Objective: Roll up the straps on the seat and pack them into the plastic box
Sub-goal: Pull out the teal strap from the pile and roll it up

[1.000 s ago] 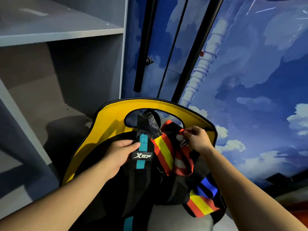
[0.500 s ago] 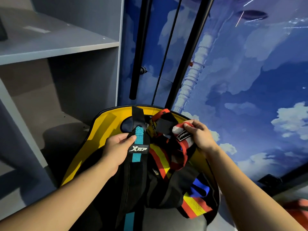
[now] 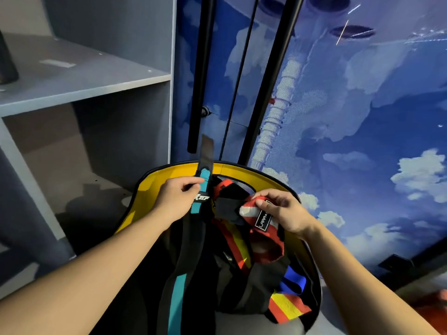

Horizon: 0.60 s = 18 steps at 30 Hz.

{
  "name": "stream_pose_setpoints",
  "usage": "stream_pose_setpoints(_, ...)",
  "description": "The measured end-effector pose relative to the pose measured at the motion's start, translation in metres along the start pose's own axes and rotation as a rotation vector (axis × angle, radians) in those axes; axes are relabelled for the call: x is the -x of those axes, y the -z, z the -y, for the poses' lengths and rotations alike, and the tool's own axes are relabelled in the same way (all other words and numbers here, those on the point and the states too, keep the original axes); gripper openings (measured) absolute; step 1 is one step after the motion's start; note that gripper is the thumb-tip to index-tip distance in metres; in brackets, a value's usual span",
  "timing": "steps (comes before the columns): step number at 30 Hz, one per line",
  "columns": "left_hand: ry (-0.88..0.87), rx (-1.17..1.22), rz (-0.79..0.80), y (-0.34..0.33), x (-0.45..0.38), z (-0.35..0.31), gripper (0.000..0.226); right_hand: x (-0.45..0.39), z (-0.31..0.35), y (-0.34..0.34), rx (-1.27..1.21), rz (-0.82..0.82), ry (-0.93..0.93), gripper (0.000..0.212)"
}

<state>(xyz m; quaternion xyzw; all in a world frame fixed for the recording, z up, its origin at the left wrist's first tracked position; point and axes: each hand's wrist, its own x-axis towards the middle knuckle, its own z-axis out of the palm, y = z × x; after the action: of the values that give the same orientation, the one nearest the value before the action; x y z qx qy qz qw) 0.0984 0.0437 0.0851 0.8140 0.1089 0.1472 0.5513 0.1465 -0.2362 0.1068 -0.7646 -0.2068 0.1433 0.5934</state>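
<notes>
A black strap with a teal stripe [image 3: 202,187] stands up in front of the yellow-edged seat [image 3: 145,201]; my left hand [image 3: 177,201] pinches it near its white logo, and its dark end pokes above the seat back. My right hand [image 3: 281,212] grips the end of a red, white and black strap [image 3: 263,220] by its black label. More straps in red, yellow and blue [image 3: 287,305] lie heaped on the seat. No plastic box is in view.
A grey shelving unit [image 3: 82,83] stands to the left of the seat. Behind the seat are black poles [image 3: 202,76] and a blue wall painted with clouds [image 3: 362,117].
My left hand has lifted the teal-striped strap higher, so its end now rises above the seat back. My right hand has pulled the red strap's end forward and turned it.
</notes>
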Motion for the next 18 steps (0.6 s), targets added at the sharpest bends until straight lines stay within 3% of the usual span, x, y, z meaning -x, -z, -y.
stream_pose_setpoints(3,0.009,-0.025,0.125,-0.005,-0.008,-0.001,0.021,0.001,0.001,0.0,-0.001,0.036,0.005,0.014)
stream_pose_setpoints(6,0.025,-0.091,0.227,-0.007,-0.011,-0.007,0.037,0.002,0.0,0.002,-0.002,0.062,0.005,0.017)
stream_pose_setpoints(10,-0.008,-0.125,0.296,-0.014,-0.014,-0.014,0.039,0.002,-0.001,0.002,0.023,0.079,0.024,0.019)
stream_pose_setpoints(14,-0.089,-0.241,0.313,-0.023,-0.012,-0.016,0.032,-0.001,-0.003,-0.003,0.083,0.105,0.039,0.017)
stream_pose_setpoints(18,-0.078,-0.193,0.207,-0.025,-0.014,-0.011,0.023,0.001,0.001,-0.007,0.176,0.103,0.08,0.014)
